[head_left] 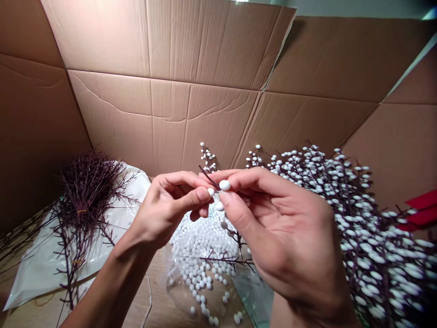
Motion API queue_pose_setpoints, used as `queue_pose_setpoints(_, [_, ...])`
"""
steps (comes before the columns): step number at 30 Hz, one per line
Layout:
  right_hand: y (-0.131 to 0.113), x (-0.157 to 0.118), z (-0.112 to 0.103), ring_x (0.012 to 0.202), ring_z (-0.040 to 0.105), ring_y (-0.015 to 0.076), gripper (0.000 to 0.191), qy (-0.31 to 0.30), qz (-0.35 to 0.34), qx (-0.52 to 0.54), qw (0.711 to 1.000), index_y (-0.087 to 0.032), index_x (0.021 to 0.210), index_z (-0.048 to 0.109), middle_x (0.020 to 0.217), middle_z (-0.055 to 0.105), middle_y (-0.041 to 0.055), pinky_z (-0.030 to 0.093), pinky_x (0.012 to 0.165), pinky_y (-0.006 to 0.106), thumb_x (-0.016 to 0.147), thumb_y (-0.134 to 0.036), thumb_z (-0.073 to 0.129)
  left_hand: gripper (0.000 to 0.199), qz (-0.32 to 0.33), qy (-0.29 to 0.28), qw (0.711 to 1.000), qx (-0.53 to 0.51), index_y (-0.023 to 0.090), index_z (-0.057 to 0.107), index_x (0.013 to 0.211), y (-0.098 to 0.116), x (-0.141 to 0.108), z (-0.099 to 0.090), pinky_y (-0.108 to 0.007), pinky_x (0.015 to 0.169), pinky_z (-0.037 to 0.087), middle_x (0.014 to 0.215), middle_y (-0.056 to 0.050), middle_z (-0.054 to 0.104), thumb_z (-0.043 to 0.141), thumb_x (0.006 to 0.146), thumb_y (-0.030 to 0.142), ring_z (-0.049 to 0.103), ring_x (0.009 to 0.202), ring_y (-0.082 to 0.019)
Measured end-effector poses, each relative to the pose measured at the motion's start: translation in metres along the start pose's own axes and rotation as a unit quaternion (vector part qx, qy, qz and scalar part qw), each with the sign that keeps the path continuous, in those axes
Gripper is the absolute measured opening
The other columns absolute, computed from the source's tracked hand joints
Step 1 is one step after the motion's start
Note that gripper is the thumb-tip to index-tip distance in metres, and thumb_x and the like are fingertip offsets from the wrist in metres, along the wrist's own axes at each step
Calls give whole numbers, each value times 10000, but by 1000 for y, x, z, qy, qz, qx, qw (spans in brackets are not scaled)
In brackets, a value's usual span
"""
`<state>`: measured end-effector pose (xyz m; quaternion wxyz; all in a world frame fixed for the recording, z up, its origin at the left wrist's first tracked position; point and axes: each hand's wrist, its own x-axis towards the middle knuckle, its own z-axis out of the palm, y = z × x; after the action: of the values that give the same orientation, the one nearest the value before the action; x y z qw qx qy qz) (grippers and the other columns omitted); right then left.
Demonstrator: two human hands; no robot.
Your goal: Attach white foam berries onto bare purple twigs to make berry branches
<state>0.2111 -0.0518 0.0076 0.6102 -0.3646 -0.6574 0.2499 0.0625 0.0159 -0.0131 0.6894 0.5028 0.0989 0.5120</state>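
Both hands meet near the middle of the view, above a plastic bag of white beads (205, 241). My left hand (180, 196) pinches a small white bead (211, 192) between thumb and forefinger. In my right hand (273, 218), thumb and forefinger close on a dark twig (207, 176), its bare tip pointing up and left. A larger white bead (224, 185) sits at the right fingertips, and another shows just below them. The twig's dark lower branches (228, 260) come out under my right hand; its palm hides part of the stem.
Bundled bare dark twigs (85, 191) lie on a white plastic sheet (30, 278) at left. Many white-beaded branches (362, 237) fill the right side. Cardboard panels (170, 100) stand behind. Loose beads (205, 310) lie on the wooden table (160, 291). Something red (421, 209) is at far right.
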Motion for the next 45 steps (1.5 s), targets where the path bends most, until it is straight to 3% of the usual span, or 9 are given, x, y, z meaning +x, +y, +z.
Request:
queue_pose_setpoints(7, [-1, -1, 0, 938, 755, 167, 115, -2, -9, -11, 1000, -197, 928, 689, 1124, 747, 59, 662, 804, 248, 963, -105, 629, 105, -13, -12, 1000, -21, 154, 799, 732, -2, 1, 1, -162, 488, 444, 615, -11, 669, 890, 747, 206, 596, 529, -72])
queue_pose_setpoints(14, [-1, 0, 0, 972, 760, 209, 111, -8, 0, -12, 1000, -195, 934, 694, 1180, 736, 73, 684, 783, 297, 956, -104, 636, 98, -14, -6, 1000, -15, 158, 792, 733, -2, 0, 0, -181, 492, 429, 645, -15, 673, 872, 764, 207, 593, 536, -78])
queue_pose_setpoints(29, [-1, -1, -1, 962, 759, 201, 98, -9, 8, -13, 1000, -209, 925, 698, 1199, 744, 70, 671, 764, 284, 954, -129, 650, 125, -18, -8, 1000, -4, 151, 783, 713, -1, -1, 1, -183, 500, 442, 650, -24, 682, 896, 734, 201, 597, 539, -83])
queue_pose_setpoints(39, [-1, -1, -8, 919, 749, 179, 99, -23, 3, -1, 1000, -221, 963, 750, 1115, 758, 65, 656, 809, 278, 952, -146, 687, 101, -61, -54, 997, -6, 139, 803, 802, 8, -4, -6, -166, 472, 472, 637, -36, 689, 850, 810, 229, 624, 533, -93])
queue_pose_setpoints(45, [-1, -1, -8, 927, 753, 191, 81, -41, 13, -11, 999, -212, 959, 754, 1209, 748, 88, 663, 837, 317, 938, -151, 705, 112, -93, -56, 994, -27, 122, 795, 795, 7, -2, -10, -161, 484, 504, 634, -48, 707, 870, 784, 204, 650, 532, -100])
